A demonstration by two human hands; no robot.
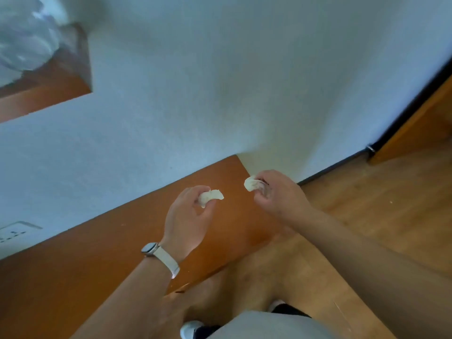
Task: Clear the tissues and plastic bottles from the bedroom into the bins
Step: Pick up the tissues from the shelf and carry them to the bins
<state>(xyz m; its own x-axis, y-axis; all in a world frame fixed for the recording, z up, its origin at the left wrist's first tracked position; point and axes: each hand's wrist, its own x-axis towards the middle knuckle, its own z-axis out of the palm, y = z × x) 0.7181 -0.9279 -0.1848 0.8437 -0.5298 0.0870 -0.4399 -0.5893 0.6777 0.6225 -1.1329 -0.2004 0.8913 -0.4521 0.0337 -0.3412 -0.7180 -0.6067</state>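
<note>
- left hand [188, 216] curled, thumb and fingers pinching the left tissue wad [212, 195], white and crumpled, poking out past the fingertips.
- right hand [276, 194] clenched round the right tissue wad [252, 183], near the other wad but apart from it.
- pale smartwatch [152, 248] on the left wrist.
- both wads up in the air over the far corner of the orange-brown wooden top [85, 277], by the white wall [220, 81].
- wall socket [14, 231] far left, blurred plastic bag [27, 33] top left, wooden floor [367, 228] on the right.
</note>
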